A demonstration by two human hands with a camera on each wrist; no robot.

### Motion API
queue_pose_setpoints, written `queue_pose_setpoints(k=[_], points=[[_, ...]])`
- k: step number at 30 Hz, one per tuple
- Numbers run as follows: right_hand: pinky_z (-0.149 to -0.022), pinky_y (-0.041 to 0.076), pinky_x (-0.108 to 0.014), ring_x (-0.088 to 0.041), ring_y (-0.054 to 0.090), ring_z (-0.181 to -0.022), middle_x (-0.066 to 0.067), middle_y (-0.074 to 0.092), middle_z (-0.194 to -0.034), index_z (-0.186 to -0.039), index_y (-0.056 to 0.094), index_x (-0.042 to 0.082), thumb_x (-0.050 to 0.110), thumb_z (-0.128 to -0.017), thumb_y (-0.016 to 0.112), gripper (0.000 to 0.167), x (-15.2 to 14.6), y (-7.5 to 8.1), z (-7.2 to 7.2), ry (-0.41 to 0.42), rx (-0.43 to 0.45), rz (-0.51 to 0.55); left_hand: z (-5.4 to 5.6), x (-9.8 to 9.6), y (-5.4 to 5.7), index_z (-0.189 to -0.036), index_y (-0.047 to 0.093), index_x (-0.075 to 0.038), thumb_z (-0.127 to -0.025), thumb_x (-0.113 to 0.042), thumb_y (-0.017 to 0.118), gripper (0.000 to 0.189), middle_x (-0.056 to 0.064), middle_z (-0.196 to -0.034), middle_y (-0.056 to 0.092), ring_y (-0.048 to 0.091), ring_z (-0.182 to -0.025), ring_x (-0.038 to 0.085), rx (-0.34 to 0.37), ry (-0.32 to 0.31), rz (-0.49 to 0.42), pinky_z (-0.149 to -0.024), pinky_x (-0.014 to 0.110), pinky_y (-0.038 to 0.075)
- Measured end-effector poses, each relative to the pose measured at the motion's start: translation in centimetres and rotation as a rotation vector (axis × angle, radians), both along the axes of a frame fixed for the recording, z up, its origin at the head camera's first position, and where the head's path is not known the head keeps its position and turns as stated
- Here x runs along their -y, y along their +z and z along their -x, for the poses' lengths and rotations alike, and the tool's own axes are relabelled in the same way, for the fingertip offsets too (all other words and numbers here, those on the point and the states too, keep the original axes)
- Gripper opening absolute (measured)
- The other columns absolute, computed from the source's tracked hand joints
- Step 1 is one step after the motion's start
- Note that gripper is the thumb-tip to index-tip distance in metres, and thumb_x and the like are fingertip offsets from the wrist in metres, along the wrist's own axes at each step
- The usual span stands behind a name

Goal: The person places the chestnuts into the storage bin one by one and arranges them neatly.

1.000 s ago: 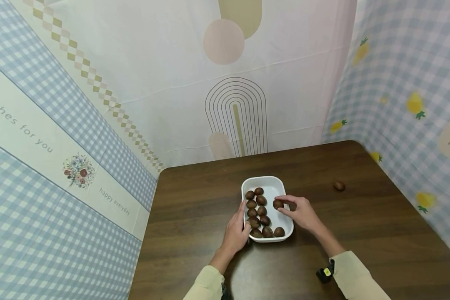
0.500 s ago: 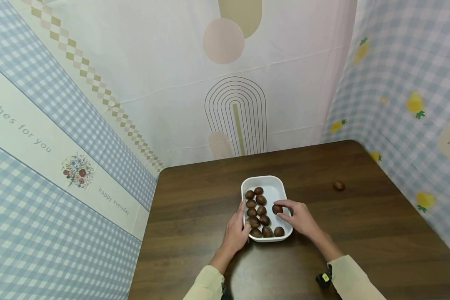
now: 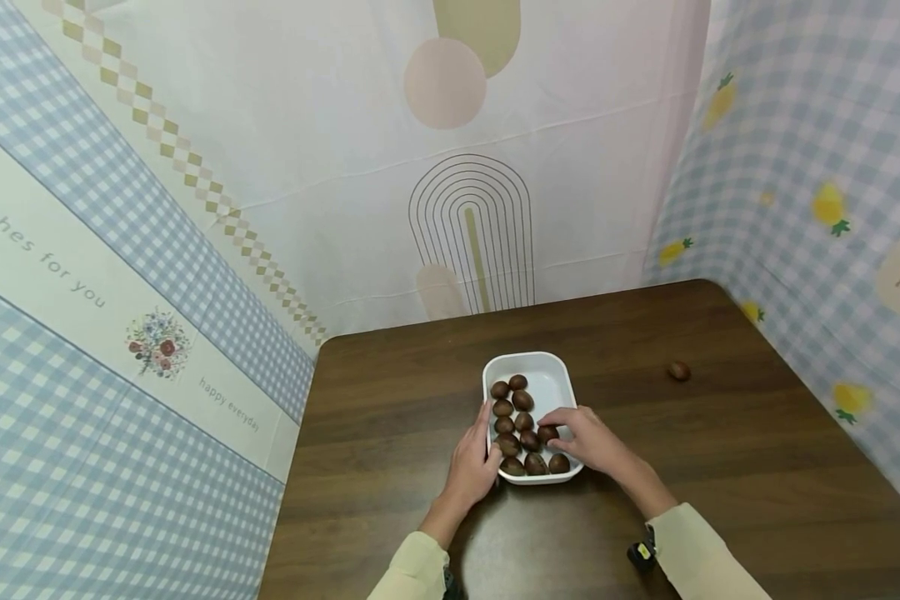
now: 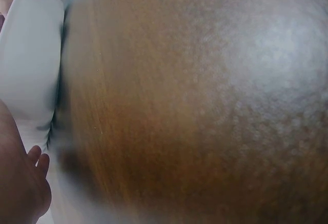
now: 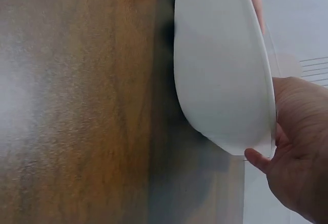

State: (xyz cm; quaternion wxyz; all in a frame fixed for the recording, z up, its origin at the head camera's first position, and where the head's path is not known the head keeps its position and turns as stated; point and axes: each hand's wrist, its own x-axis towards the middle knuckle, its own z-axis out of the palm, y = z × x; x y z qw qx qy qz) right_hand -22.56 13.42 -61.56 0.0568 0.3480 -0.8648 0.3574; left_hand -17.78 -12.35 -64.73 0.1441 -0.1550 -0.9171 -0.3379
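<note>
A white rectangular tray with rounded corners stands on the wooden table, and several dark brown egg-shaped things sit in it in rows. My left hand holds the tray's left side, its fingers along the outer wall and its thumb over the rim. Over the right part of the tray, my right hand pinches another brown egg-shaped thing between thumb and fingers, beside the second row. Both wrist views show mainly the outside wall of the tray; its contents are hidden there.
One loose brown egg-shaped thing lies on the table to the right of the tray. Patterned cloths hang behind the table and along both sides.
My right hand has moved nearer and slightly left inside the tray, carrying the pinched brown egg-shaped thing up beside the second row. The left hand and tray stay put.
</note>
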Motion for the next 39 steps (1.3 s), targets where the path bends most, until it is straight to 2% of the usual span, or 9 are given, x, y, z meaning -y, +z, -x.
queue_pose_setpoints(k=[12, 19, 22, 25, 28, 32, 34, 36, 39], points=[[-0.084, 0.06, -0.042, -0.025, 0.076, -0.097, -0.006, 0.081, -0.102, -0.105, 0.082, 0.001, 0.002, -0.083, 0.087, 0.023, 0.3, 0.2, 0.4, 0.054, 0.056, -0.144, 0.1, 0.0, 0.0, -0.166, 0.033, -0.003, -0.091, -0.012, 0.055, 0.079, 0.017, -0.152, 0.059, 0.066, -0.123, 0.035, -0.013, -0.001, 0.004, -0.099, 0.053, 0.054], [-0.088, 0.06, -0.044, -0.028, 0.076, -0.101, -0.01, 0.08, -0.105, -0.11, 0.081, -0.002, 0.003, -0.089, 0.082, 0.022, 0.3, 0.2, 0.5, 0.051, 0.141, -0.117, 0.0, 0.0, -0.1, -0.164, 0.036, -0.001, -0.091, -0.01, 0.056, 0.077, 0.015, -0.156, 0.056, 0.066, -0.123, 0.034, -0.027, -0.004, 0.005, -0.099, 0.052, 0.054], [-0.088, 0.06, -0.046, -0.028, 0.076, -0.101, -0.009, 0.08, -0.105, -0.11, 0.081, -0.001, 0.002, -0.091, 0.079, 0.019, 0.2, 0.0, 0.5, 0.032, 0.161, -0.064, -0.1, 0.0, 0.0, -0.164, 0.036, -0.001, -0.091, -0.01, 0.056, 0.077, 0.014, -0.158, 0.054, 0.065, -0.125, 0.034, -0.023, -0.006, 0.001, -0.1, 0.052, 0.053], [-0.088, 0.06, -0.044, -0.025, 0.076, -0.1, -0.006, 0.08, -0.104, -0.108, 0.082, 0.003, 0.0, -0.092, 0.077, 0.016, -0.1, -0.4, 0.5, -0.007, 0.131, 0.023, 0.0, 0.0, -0.2, -0.164, 0.036, 0.0, -0.091, -0.01, 0.056, 0.076, 0.014, -0.159, 0.052, 0.065, -0.127, 0.035, -0.043, -0.011, -0.002, -0.1, 0.053, 0.054], [-0.09, 0.059, -0.035, -0.02, 0.076, -0.1, -0.004, 0.081, -0.104, -0.108, 0.083, 0.004, 0.0, -0.093, 0.076, 0.017, -0.5, -0.8, 0.4, -0.044, 0.125, 0.157, 0.1, -0.1, -0.4, -0.164, 0.037, -0.001, -0.09, -0.01, 0.056, 0.077, 0.015, -0.158, 0.054, 0.066, -0.124, 0.035, -0.088, -0.008, 0.001, -0.095, 0.055, 0.055], [-0.089, 0.054, -0.018, -0.015, 0.075, -0.103, -0.011, 0.08, -0.108, -0.113, 0.081, 0.001, -0.001, -0.097, 0.073, 0.019, -1.0, -0.9, 0.5, -0.065, 0.222, 0.357, 0.3, -0.3, -0.6, -0.164, 0.037, -0.002, -0.09, -0.01, 0.056, 0.077, 0.015, -0.157, 0.054, 0.067, -0.122, 0.036, -0.114, -0.004, 0.003, -0.092, 0.055, 0.055], [-0.087, 0.052, -0.015, -0.013, 0.074, -0.103, -0.013, 0.08, -0.11, -0.115, 0.081, 0.0, -0.002, -0.097, 0.071, 0.02, -1.1, -0.8, 0.5, -0.087, 0.256, 0.399, 0.3, -0.3, -0.6, -0.164, 0.037, -0.002, -0.09, -0.011, 0.056, 0.077, 0.015, -0.158, 0.053, 0.066, -0.124, 0.036, -0.095, -0.003, 0.003, -0.094, 0.055, 0.055], [-0.081, 0.051, -0.016, -0.011, 0.072, -0.093, -0.011, 0.08, -0.111, -0.115, 0.081, 0.002, -0.003, -0.097, 0.071, 0.021, -1.2, -0.6, 0.6, -0.117, 0.238, 0.354, 0.4, -0.4, -0.5, -0.165, 0.035, -0.001, -0.091, -0.011, 0.055, 0.077, 0.015, -0.158, 0.054, 0.066, -0.124, 0.036, -0.063, -0.001, -0.001, -0.097, 0.054, 0.054], [-0.079, 0.056, -0.028, -0.014, 0.071, -0.089, -0.006, 0.08, -0.109, -0.113, 0.082, 0.004, -0.007, -0.094, 0.071, 0.024, -1.1, -0.1, 0.8, -0.117, 0.137, 0.177, 0.5, -0.4, -0.3, -0.165, 0.034, -0.002, -0.091, -0.011, 0.054, 0.078, 0.016, -0.156, 0.055, 0.065, -0.125, 0.036, -0.027, 0.009, 0.002, -0.098, 0.053, 0.054]])
